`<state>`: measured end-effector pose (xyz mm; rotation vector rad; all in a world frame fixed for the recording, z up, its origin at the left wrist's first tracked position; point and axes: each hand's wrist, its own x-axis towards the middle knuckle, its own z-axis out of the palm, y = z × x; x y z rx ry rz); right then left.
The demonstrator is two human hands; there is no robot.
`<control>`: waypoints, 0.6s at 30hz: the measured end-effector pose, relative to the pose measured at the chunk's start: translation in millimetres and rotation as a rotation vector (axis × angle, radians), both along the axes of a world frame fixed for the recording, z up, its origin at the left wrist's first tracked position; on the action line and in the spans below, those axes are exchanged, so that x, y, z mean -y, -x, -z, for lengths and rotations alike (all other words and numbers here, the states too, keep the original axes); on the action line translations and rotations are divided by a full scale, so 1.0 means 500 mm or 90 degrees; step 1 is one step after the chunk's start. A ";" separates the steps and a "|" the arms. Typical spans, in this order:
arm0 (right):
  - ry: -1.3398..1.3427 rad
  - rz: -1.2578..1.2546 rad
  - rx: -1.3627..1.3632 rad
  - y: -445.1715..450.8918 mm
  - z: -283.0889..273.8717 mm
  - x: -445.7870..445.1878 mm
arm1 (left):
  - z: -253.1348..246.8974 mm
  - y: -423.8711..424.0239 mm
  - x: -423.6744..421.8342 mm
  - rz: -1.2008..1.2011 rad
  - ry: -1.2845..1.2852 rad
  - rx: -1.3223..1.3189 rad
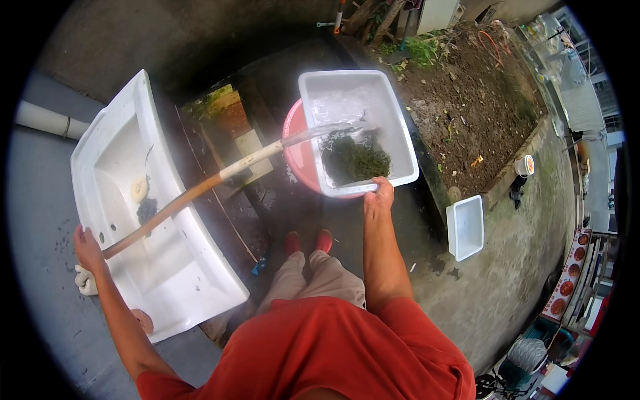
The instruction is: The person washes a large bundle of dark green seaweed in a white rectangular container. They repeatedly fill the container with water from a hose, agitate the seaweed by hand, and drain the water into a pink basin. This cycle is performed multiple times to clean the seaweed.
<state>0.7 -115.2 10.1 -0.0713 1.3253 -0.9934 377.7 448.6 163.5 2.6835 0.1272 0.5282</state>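
Note:
A white rectangular plastic tub [350, 105] holds a dark green, stringy mass [356, 159] that looks like algae or water weed. My right hand [380, 193] grips the tub's near rim. Under the tub, a pink round basin [299, 145] shows at its left side. Water [330, 130] pours into the tub from a long brown pipe or hose [180, 202] with a pale end section [251, 160]. It slants across a white ceramic washbasin [170, 270]. My left hand [90, 250] is at the pipe's far-left end, by the washbasin's edge; its fingers are partly hidden.
A second white tub [466, 227] lies on the concrete at right, near a small white bucket [524, 165]. Beyond the first tub is a soil bed [470, 110] with a raised edge. A white wall pipe [47, 120] runs at left, and a tile [253, 156] lies beside the washbasin.

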 end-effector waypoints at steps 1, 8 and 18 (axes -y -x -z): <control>-0.002 0.000 0.003 -0.001 0.000 -0.002 | 0.001 0.000 -0.002 0.004 0.007 0.004; 0.036 -0.061 0.034 0.021 0.092 0.009 | 0.000 0.005 0.006 0.030 0.084 0.023; 0.034 -0.031 0.048 0.008 0.086 -0.007 | 0.005 0.001 -0.004 0.050 0.126 0.030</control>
